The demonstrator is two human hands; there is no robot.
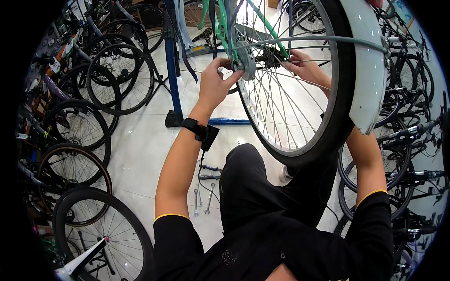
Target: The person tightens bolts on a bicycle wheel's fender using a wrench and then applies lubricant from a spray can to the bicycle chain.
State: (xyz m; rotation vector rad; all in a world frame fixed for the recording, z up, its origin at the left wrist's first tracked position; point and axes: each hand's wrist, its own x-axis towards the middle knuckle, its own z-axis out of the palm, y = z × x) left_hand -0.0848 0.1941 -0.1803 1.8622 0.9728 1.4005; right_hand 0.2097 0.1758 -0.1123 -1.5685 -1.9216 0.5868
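Before me a raised rear bicycle wheel (pixel 305 156) sits in a light green frame (pixel 269 26). My left hand (pixel 215 84) pinches the axle end beside the grey hub brake (pixel 249 60) with thumb and fingers. On the wheel's far side, my right hand (pixel 305 68) has its fingertips around the other axle end, next to the sprocket (pixel 271 57) and the green dropout (pixel 284 52); spokes partly cover this grip. A white mudguard (pixel 367 77) curves over the tyre, with a grey stay (pixel 316 39) running from it towards the hub.
A blue stand (pixel 172 77) has its base bar (pixel 228 122) on the tiled floor. Pliers (pixel 210 177) and several wrenches (pixel 195 203) lie left of my knee. Bicycles (pixel 98 73) line the left side; more bicycles (pixel 407 133) stand close on the right. A cable (pixel 199 172) hangs from my left wrist.
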